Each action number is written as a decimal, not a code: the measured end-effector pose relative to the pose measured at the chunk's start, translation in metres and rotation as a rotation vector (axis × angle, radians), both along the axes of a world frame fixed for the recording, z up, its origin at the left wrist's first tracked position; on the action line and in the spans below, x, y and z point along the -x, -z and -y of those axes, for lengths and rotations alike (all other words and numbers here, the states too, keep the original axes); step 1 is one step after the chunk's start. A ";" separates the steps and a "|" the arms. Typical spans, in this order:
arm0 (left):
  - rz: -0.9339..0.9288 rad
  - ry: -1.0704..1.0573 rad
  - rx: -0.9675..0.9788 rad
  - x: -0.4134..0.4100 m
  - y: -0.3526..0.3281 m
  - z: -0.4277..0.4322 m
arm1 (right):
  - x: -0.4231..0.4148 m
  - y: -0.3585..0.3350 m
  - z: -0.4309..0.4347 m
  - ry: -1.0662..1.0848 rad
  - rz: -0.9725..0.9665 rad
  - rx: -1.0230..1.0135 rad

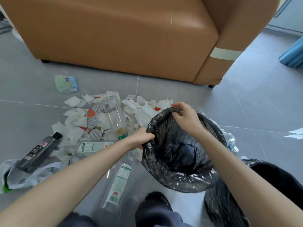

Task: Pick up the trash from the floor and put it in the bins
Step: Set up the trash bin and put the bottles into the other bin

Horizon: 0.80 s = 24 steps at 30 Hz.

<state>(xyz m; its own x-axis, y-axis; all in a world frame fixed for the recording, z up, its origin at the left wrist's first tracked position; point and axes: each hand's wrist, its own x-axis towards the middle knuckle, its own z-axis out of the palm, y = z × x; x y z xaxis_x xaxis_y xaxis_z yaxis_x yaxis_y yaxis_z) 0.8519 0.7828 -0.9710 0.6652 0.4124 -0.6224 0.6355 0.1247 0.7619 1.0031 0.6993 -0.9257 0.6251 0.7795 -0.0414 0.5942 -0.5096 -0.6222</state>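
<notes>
Pinching the black liner (177, 176) are left hand (142, 138) and right hand (186, 117); second bin (277, 173) partly cropped.

The left hand (142, 138) and the right hand (185, 117) are both gripping the rim of a black bin liner (180, 179).

The left forearm (73, 174) is bare and is stretching in from the lower left, diagonally up to the right. The fingers of the left hand are curling over the near-left edge of the liner and are pinching the plastic. The right forearm (237, 161), also bare, is coming in from the lower right, and its hand is sitting higher in the view than the left one. The right fingers and thumb are closing on the far edge of the rim and are bunching it. The two hands are holding opposite sides of the opening, apart from each other.
</notes>
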 end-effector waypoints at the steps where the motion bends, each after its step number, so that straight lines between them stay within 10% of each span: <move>1: 0.014 -0.055 -0.012 0.005 -0.009 -0.005 | 0.004 -0.005 0.000 -0.018 0.016 -0.012; 24: 0.099 -1.212 -0.235 0.344 -0.121 -0.073 | 0.292 -0.120 -0.102 -1.295 0.516 0.394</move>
<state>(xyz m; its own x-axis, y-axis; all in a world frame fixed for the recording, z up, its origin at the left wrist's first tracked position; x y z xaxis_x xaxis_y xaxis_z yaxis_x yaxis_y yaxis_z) 0.5083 0.8560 -0.8499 -0.1837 0.8893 -0.4188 0.1440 0.4458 0.8835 0.7115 0.8015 -0.8057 -0.4848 0.7902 -0.3749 0.8728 0.4646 -0.1494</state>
